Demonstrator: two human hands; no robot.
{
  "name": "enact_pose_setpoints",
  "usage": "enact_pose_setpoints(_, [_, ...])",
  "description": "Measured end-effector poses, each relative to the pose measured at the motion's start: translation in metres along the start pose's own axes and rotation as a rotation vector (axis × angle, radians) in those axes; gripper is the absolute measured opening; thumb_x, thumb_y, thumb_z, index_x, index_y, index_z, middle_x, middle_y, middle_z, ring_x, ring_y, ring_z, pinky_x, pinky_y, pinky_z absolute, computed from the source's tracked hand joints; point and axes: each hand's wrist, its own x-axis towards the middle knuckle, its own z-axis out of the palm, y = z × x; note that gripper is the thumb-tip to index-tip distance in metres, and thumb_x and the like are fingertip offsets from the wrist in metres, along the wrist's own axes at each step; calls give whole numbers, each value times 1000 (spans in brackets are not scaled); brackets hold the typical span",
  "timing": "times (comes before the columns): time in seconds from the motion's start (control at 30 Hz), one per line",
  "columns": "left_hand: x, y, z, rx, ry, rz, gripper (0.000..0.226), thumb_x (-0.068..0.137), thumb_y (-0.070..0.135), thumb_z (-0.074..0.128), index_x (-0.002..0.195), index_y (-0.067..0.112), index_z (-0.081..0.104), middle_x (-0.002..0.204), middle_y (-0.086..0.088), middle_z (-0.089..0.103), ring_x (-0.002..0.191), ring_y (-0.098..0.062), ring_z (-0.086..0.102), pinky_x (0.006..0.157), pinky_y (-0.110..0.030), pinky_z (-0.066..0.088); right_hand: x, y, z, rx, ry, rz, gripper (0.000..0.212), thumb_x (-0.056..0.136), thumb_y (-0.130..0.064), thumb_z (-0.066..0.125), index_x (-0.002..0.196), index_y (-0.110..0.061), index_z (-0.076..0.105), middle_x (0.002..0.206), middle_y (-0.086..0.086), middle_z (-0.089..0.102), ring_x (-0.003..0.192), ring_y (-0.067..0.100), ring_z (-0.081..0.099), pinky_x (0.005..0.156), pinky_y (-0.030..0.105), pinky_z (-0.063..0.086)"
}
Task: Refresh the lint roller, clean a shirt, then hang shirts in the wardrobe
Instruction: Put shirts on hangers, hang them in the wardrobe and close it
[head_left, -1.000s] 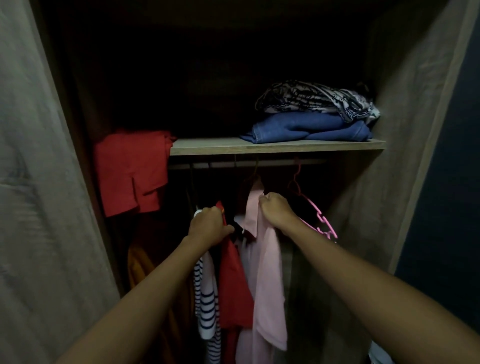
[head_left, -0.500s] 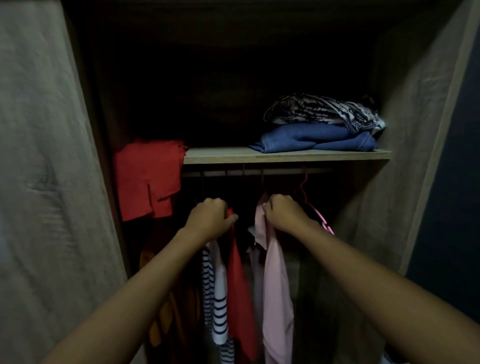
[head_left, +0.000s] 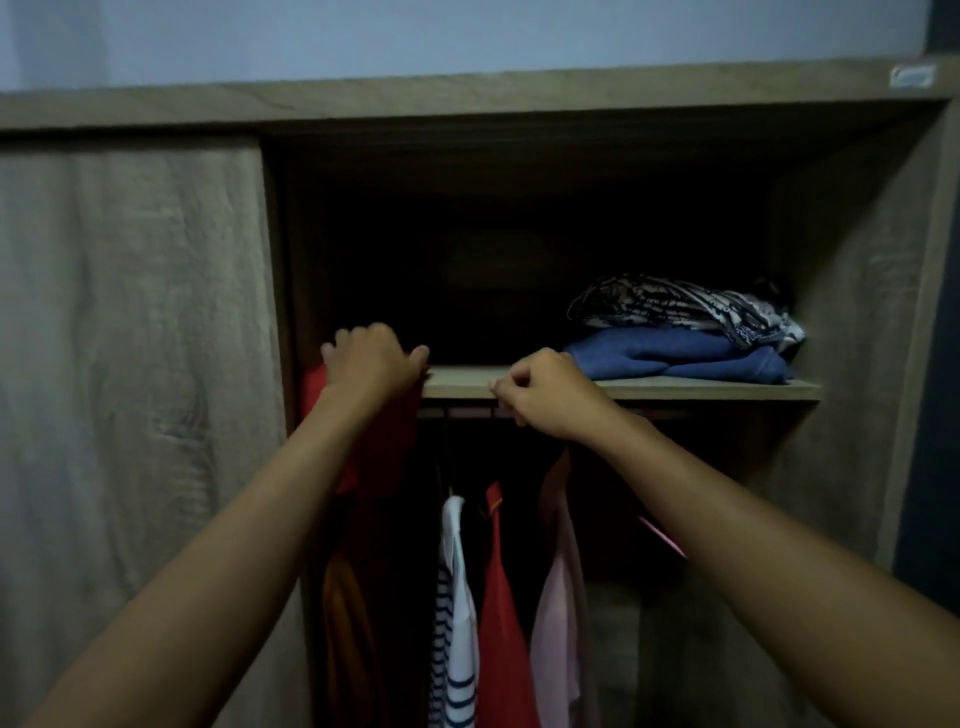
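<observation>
Three shirts hang side by side inside the wardrobe (head_left: 467, 96), below the rail (head_left: 457, 413): a white striped shirt (head_left: 454, 623) with dark bands, a plain red shirt (head_left: 501, 623), and a pale pink shirt (head_left: 558, 623). A mustard garment (head_left: 345, 639) hangs to their left in shadow. A red cloth (head_left: 384, 452) drapes over the left end of the shelf (head_left: 675, 388). The left hand (head_left: 371, 364) grips this cloth from above, fingers curled over its top and thumb out toward the shelf edge. The right hand (head_left: 545, 395) sits in front of the shelf edge and rail with fingers curled tight; whether it holds anything cannot be determined. On the right of the shelf lies a folded blue garment (head_left: 675, 353), with a black-and-white patterned cloth (head_left: 685, 306) on top. Shelf, frame and left door panel (head_left: 130, 364) show a grey-brown wood-grain finish. The interior is dim. A pale wall (head_left: 467, 31) rises above the wardrobe.
</observation>
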Motion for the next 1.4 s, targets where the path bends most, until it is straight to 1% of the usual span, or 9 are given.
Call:
enact_pose_setpoints(0.23, [-15,-9,-8,85,142,131,17,96,10,50,102,-2,61,102,-23,67,98,-43,65,82,-46,50,18,-11,3,95,5,29,44,93,-42,60,65,-10,71,59,3,69,59,15,66,54,27,47])
enact_pose_setpoints(0.53, [-64,-7,-3,-325,-39,465,31,93,27,68,65,19,57,75,-14,71,79,-36,66,66,-37,43,49,-26,10,94,169,154,50,87,-57,57,60,-15,58,68,2,67,74,25,65,66,29,46])
enact_pose_setpoints(0.67, [-90,2,7,-399,-139,645,18,93,28,69,88,13,78,91,-2,79,89,-21,72,74,-24,41,63,-38,10,4,6,233,70,75,-83,48,87,-16,66,107,16,71,95,36,67,72,31,48])
enact_pose_setpoints(0.73, [-102,7,9,-419,-191,725,19,93,29,68,92,13,78,93,0,79,90,-16,72,77,-25,46,66,-41,10,-57,-80,247,84,74,-79,59,113,-5,65,120,18,65,106,37,65,80,33,50])
enact_pose_setpoints(0.83, [-111,10,5,-420,-202,772,20,92,32,69,90,14,78,86,1,78,83,-14,71,73,-26,47,68,-42,12,-143,-134,237,65,74,-53,79,110,-1,64,117,18,65,101,33,66,73,30,49])
enact_pose_setpoints(1.07, [-89,-20,-16,-631,18,235,42,85,61,67,77,20,72,70,4,71,70,-10,69,69,-39,59,36,-29,-2,69,73,101,16,74,-26,77,77,-10,75,69,4,70,63,16,62,47,20,41])
enact_pose_setpoints(1.17, [-74,-27,-25,-630,103,-3,65,80,79,55,77,16,70,65,-3,68,71,-23,70,73,-41,60,13,-23,-10,75,163,-13,11,74,-23,75,78,-13,73,69,2,69,64,16,60,57,27,43])
enact_pose_setpoints(1.27, [-65,-15,-32,-747,-34,-96,93,80,85,47,84,-5,70,75,-20,73,69,-30,72,69,-47,63,-15,-19,-14,120,181,-150,24,73,-16,74,98,-19,76,87,-6,73,77,9,64,72,24,51])
enact_pose_setpoints(1.4, [-67,15,-30,-940,-225,-173,77,75,80,61,87,5,72,81,-12,74,74,-24,73,57,-40,63,-49,-10,-9,56,95,-402,45,73,-11,77,116,-24,73,105,-7,67,94,7,63,86,16,46])
